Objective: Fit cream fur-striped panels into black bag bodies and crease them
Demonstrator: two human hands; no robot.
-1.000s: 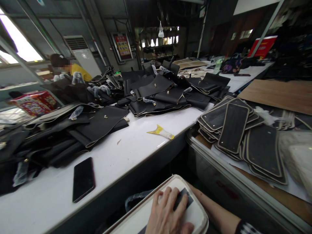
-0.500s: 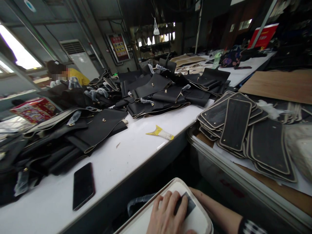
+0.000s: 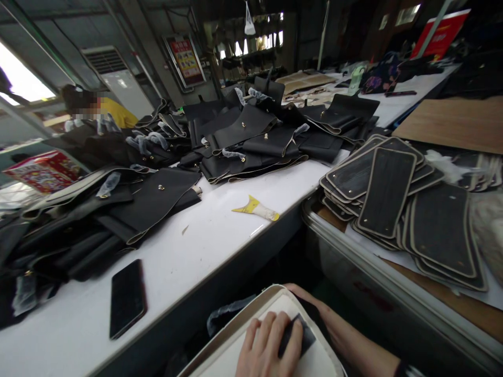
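A half-made bag with a cream inner face and raised rim is low in the view, near the table edge. My left hand lies on that cream face with fingers spread, the forefinger across a dark rectangular patch. From the right, my right hand reaches round the bag's far edge and holds it from behind. Its fingers are mostly hidden. A plastic-wrapped dark strap sticks out beyond the bag's left side.
A black phone and a yellow-white scrap lie on the white table. Black bag pieces are heaped behind. Stacked dark panels rest on a bin at right. A person in yellow is at far left.
The view has shifted slightly. My right hand now shows at the bag's far edge, where before mainly the forearm showed. My left hand stays on the cream face.
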